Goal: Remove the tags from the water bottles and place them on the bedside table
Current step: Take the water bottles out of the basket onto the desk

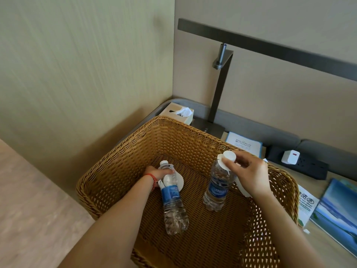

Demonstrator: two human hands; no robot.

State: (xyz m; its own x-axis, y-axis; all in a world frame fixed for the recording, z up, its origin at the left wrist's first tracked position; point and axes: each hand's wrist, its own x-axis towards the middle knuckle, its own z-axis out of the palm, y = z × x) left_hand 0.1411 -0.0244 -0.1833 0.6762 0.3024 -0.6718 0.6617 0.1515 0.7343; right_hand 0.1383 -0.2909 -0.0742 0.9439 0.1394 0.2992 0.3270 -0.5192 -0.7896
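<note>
Hotel corner, beige walls, bedside table (320,246) along the right, mostly covered by a wicker basket (123,149). Reaching into the basket with both hands. Left hand (158,174) curling round the neck of the left bottle (172,202), which is lying tilted on the basket floor near the left wall, cap toward the far side. White round tag (179,182) sitting at its neck, partly under the bottle. Right hand (249,175) gripping the right bottle (219,187) at the cap, holding it near upright by the basket's right wall; second tag (222,164) collared under the cap, more white card showing below the palm.

Handling guess: bottles full, so moderately heavy; thin plastic walls giving under squeeze, smooth and possibly slippery. Neck or cap being the stiffest hold. Tags looking like thin card, light, tearing easily, so sliding them up over the cap rather than yanking.

Also on the table: tissue box (178,113) at the far left corner, lamp (218,91) beside it, card (244,145), power strip (297,165), brochures (336,215) along the right edge.
</note>
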